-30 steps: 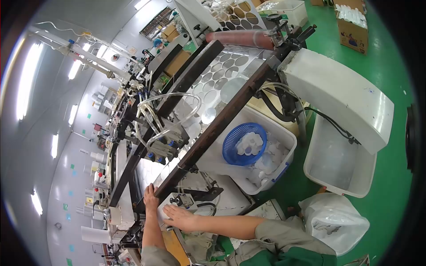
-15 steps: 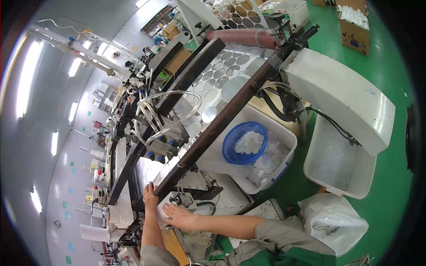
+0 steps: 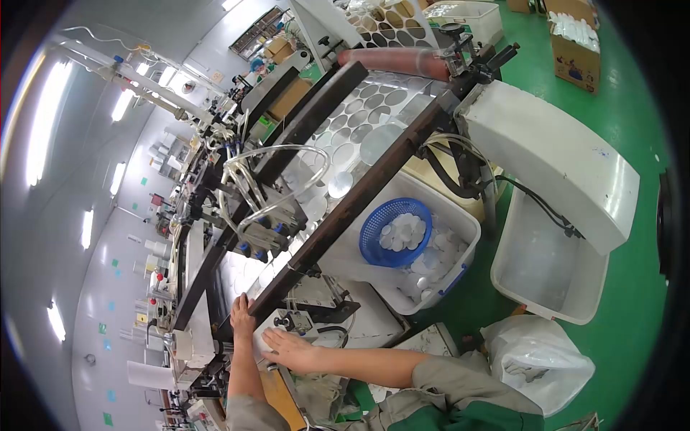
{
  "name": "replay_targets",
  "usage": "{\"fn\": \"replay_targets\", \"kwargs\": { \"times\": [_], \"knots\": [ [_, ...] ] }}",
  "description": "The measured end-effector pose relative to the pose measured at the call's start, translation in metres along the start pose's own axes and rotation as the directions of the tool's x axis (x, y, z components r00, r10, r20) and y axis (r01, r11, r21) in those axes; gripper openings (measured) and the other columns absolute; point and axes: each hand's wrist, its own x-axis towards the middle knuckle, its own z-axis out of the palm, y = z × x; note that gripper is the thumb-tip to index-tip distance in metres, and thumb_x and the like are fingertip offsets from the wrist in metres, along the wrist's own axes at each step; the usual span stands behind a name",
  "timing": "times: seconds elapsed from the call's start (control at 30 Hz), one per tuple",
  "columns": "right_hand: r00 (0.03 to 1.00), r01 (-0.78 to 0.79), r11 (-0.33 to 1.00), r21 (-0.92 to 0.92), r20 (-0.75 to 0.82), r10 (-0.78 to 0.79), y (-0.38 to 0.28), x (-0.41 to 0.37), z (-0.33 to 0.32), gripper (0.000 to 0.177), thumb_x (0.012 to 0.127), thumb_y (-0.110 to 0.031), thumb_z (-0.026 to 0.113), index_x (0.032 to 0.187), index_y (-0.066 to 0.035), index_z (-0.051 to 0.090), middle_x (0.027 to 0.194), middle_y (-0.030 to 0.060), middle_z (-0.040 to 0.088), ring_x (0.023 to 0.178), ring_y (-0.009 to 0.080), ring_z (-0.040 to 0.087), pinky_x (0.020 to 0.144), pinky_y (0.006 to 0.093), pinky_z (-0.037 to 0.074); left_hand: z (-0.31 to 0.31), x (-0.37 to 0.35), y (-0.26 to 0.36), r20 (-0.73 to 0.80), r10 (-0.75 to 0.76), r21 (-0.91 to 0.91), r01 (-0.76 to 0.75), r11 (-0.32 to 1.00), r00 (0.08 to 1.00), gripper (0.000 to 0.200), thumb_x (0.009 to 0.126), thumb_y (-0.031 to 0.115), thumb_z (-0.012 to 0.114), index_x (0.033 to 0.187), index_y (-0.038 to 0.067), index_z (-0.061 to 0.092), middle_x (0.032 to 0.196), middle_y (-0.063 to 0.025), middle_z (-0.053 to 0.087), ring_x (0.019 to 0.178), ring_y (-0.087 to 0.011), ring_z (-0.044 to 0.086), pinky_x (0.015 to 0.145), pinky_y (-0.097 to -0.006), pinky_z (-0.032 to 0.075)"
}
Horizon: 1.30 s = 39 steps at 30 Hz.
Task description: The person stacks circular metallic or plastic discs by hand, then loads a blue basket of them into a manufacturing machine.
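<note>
My left hand [image 3: 242, 314] rests at the near end of the machine, beside its dark rail [image 3: 323, 233], with fingers stretched forward and nothing visible in them. Lying flat on a white box with small knobs [image 3: 293, 321], my right hand [image 3: 289, 350] has its fingers apart and holds nothing that I can see. Beyond the hands, a clear sheet with rows of round cut-outs [image 3: 359, 118] runs along the machine bed. Loose round discs lie on it, one pale disc [image 3: 340, 184] near the rail. Suction heads with blue fittings [image 3: 262, 241] hang over the bed.
A blue basket [image 3: 370, 251] with white discs sits in a white bin [image 3: 471, 230] beside the machine. Further right are another white tub [image 3: 517, 287], a white machine cover [image 3: 553, 158] and a plastic bag [image 3: 553, 366]. A red roller [image 3: 395, 63] spans the far end.
</note>
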Motion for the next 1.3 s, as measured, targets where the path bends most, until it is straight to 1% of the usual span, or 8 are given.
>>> {"fn": "replay_targets", "kwargs": {
  "times": [0.17, 0.27, 0.4, 0.67, 0.8, 0.93, 1.1, 1.3],
  "knots": [
    [1.0, 0.015, 1.0, -0.026, 0.001, -0.015, 0.001, 0.0, 0.0, 0.051, 0.073, -0.008, 0.056, 0.123, -0.004, 0.046, 0.133, 0.0296, 0.035, 0.129, 0.0407, 0.03, 0.109, 0.0461, 0.021, 0.003, 0.0, -0.003, -0.074, 0.038, 0.022, -0.037, 0.999, 0.997, 0.046, 0.087, 0.019, 0.051, 0.132, 0.017, 0.041, 0.137, -0.0092, 0.037, 0.125, -0.031, 0.037, 0.101, -0.0469, 0.032],
    [1.0, 0.015, 0.999, -0.03, 0.004, -0.014, 0.001, -0.001, -0.001, 0.051, 0.072, -0.009, 0.057, 0.122, -0.004, 0.047, 0.133, 0.0294, 0.035, 0.128, 0.0404, 0.031, 0.108, 0.0459, 0.021, -0.022, -0.005, 0.024, 0.002, -0.156, -0.148, 0.154, 0.977, 0.988, 0.052, 0.085, 0.015, 0.052, 0.134, 0.02, 0.037, 0.138, -0.0031, 0.037, 0.126, -0.0285, 0.035, 0.102, -0.0445, 0.031],
    [1.0, 0.02, 0.999, -0.044, -0.017, -0.02, 0.002, -0.002, 0.003, 0.051, 0.072, -0.009, 0.058, 0.121, -0.004, 0.048, 0.133, 0.0294, 0.035, 0.128, 0.0401, 0.031, 0.107, 0.0452, 0.022, -0.017, -0.005, 0.018, -0.048, -0.029, -0.114, 0.023, 0.993, 0.998, 0.052, 0.086, 0.016, 0.051, 0.135, 0.021, 0.036, 0.138, -0.0011, 0.038, 0.127, -0.0267, 0.034, 0.102, -0.0441, 0.03],
    [0.998, 0.013, 1.0, -0.009, -0.068, -0.013, -0.001, 0.0, -0.005, 0.042, 0.078, -0.009, 0.051, 0.12, -0.005, 0.049, 0.132, 0.028, 0.038, 0.126, 0.0394, 0.034, 0.107, 0.0449, 0.024, -0.027, -0.004, 0.027, -0.044, -0.122, -0.187, 0.112, 0.976, 0.992, 0.046, 0.093, 0.032, 0.046, 0.136, 0.019, 0.037, 0.13, -0.0039, 0.046, 0.121, -0.027, 0.041, 0.098, -0.0448, 0.033],
    [1.0, 0.01, 0.998, -0.061, 0.004, -0.009, 0.0, -0.001, -0.005, 0.038, 0.081, -0.014, 0.048, 0.118, -0.007, 0.052, 0.134, 0.027, 0.037, 0.129, 0.0384, 0.032, 0.109, 0.0449, 0.02, -0.039, -0.01, 0.035, -0.006, -0.105, -0.17, 0.103, 0.98, 0.994, 0.056, 0.082, 0.007, 0.051, 0.135, 0.019, 0.038, 0.135, -0.0017, 0.041, 0.125, -0.0259, 0.037, 0.1, -0.0445, 0.032],
    [1.0, 0.005, 0.998, -0.057, 0.013, -0.004, -0.001, -0.001, -0.006, 0.04, 0.08, -0.014, 0.049, 0.119, -0.006, 0.052, 0.135, 0.0273, 0.036, 0.129, 0.0387, 0.031, 0.109, 0.0453, 0.019, -0.035, -0.008, 0.033, -0.046, -0.082, -0.145, 0.075, 0.987, 0.996, 0.056, 0.079, 0.002, 0.047, 0.134, 0.012, 0.041, 0.132, -0.0077, 0.044, 0.121, -0.0316, 0.042, 0.099, -0.0418, 0.036],
    [1.0, 0.015, 0.996, -0.086, 0.003, -0.015, 0.0, 0.0, 0.0, 0.041, 0.079, -0.013, 0.052, 0.12, -0.007, 0.052, 0.135, 0.0277, 0.036, 0.13, 0.0391, 0.03, 0.109, 0.0457, 0.019, -0.031, -0.005, 0.028, -0.031, -0.129, -0.165, 0.122, 0.979, 0.991, 0.045, 0.091, 0.028, 0.049, 0.134, 0.02, 0.04, 0.133, 0.0004, 0.043, 0.124, -0.0241, 0.039, 0.099, -0.0443, 0.034],
    [0.999, 0.017, 0.998, -0.056, -0.032, -0.018, 0.001, -0.002, -0.003, 0.042, 0.078, -0.012, 0.052, 0.119, -0.005, 0.051, 0.133, 0.0277, 0.037, 0.128, 0.0389, 0.032, 0.108, 0.0451, 0.021, -0.025, -0.007, 0.027, -0.074, -0.099, -0.183, 0.084, 0.979, 0.992, 0.044, 0.092, 0.032, 0.047, 0.133, 0.02, 0.041, 0.132, -0.0022, 0.044, 0.123, -0.0252, 0.04, 0.097, -0.0445, 0.036]
  ]
}}
